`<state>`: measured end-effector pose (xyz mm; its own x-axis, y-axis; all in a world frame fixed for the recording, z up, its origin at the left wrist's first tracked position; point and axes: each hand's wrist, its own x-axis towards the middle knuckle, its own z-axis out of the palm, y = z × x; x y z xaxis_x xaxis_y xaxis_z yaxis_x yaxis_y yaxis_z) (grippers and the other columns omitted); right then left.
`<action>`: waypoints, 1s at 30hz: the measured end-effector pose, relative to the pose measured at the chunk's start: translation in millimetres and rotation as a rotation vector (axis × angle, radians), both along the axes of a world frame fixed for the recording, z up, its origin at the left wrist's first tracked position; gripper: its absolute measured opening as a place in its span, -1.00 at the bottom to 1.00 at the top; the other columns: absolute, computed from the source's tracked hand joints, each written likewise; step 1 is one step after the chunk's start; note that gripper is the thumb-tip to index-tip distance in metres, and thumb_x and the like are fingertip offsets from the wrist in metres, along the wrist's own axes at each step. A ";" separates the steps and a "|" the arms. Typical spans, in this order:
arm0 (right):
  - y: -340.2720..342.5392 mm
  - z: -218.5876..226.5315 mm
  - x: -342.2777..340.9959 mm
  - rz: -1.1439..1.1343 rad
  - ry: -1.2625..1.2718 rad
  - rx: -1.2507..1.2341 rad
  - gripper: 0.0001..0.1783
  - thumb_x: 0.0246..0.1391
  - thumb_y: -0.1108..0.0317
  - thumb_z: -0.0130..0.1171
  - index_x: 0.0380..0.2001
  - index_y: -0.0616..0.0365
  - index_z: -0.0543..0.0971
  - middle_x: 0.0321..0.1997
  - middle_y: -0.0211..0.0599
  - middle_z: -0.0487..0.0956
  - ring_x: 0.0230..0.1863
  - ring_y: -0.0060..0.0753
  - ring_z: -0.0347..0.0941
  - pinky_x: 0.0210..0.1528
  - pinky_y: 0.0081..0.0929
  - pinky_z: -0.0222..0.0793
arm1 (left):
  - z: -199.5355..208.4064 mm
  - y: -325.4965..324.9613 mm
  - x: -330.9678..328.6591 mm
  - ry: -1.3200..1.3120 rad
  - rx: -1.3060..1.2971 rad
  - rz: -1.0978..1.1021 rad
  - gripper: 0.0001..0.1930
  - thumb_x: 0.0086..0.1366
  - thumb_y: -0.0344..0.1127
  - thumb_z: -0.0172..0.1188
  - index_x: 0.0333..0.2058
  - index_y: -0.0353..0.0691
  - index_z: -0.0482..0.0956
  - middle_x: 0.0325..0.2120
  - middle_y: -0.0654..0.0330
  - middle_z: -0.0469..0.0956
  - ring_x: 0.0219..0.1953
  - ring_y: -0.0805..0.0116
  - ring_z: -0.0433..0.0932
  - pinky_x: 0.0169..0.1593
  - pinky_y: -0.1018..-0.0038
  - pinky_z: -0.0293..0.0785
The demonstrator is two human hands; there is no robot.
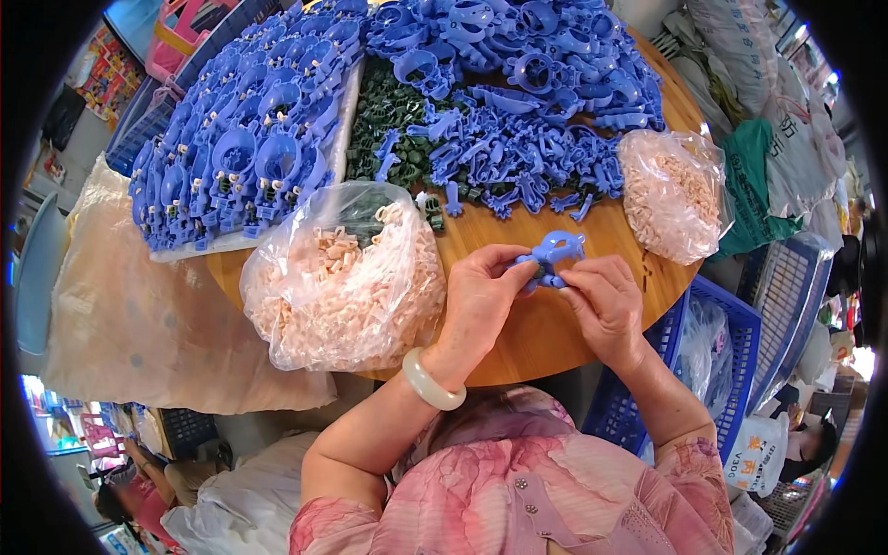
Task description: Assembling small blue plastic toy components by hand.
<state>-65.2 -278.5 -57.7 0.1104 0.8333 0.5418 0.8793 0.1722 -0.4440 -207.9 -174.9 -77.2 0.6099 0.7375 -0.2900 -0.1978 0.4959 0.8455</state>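
A glossy, rounded blue plastic piece (553, 252) is held up over the near part of the round wooden table (518, 347), gripped between thumb and fingers of the left hand (483, 294) and of the right hand (606, 298). Fingertips cover its lower edge, so its full outline is hidden; something dark, perhaps green, seems to sit near the left thumb. A smooth, pale bangle (433, 379) rings the left wrist. Thin, crinkled clear bags — a left bag (347, 301) and a right bag (677, 196) — bulge with small beige bits. Beyond lie dull dark-green pieces (398, 102), partly buried, and a tangled blue heap (546, 69), cut off at the top.
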 end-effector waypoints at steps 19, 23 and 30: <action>0.3 11.2 16.4 0.128 -0.213 0.145 -0.66 -0.29 0.51 0.30 -0.30 0.11 0.59 -0.26 -0.38 0.52 -0.25 -0.31 0.43 -0.23 -0.37 0.35 | 2.4 -1.3 -0.3 -0.032 0.033 0.011 -0.80 0.22 -0.51 0.14 -0.17 -0.41 0.53 -0.36 0.13 0.59 -0.39 0.43 0.57 -0.24 0.58 0.52; -3.3 17.4 29.0 -0.018 0.222 0.093 -0.66 -0.19 0.50 0.29 -0.22 0.16 0.55 -0.21 -0.29 0.51 -0.25 -0.30 0.43 -0.21 -0.43 0.37 | 11.6 -4.6 -5.0 -0.021 0.160 0.025 -0.78 0.22 -0.53 0.12 -0.14 -0.41 0.51 -0.31 0.13 0.58 -0.33 0.45 0.56 -0.22 0.57 0.53; 0.5 5.0 54.7 0.268 1.121 -0.259 -0.63 -0.03 0.49 0.23 -0.10 0.19 0.47 -0.15 -0.38 0.49 -0.19 -0.61 0.42 -0.12 -0.63 0.35 | 29.2 0.9 -11.8 0.056 0.702 -0.034 -0.72 0.17 -0.57 0.16 -0.10 -0.33 0.50 -0.29 0.20 0.55 -0.27 0.50 0.52 -0.20 0.61 0.45</action>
<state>-10.5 -278.0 -52.7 0.2213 0.9730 0.0647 -0.0747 0.0831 -0.9937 -219.7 -174.0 -48.0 0.6338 0.7428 0.2156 -0.1386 -0.1652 0.9765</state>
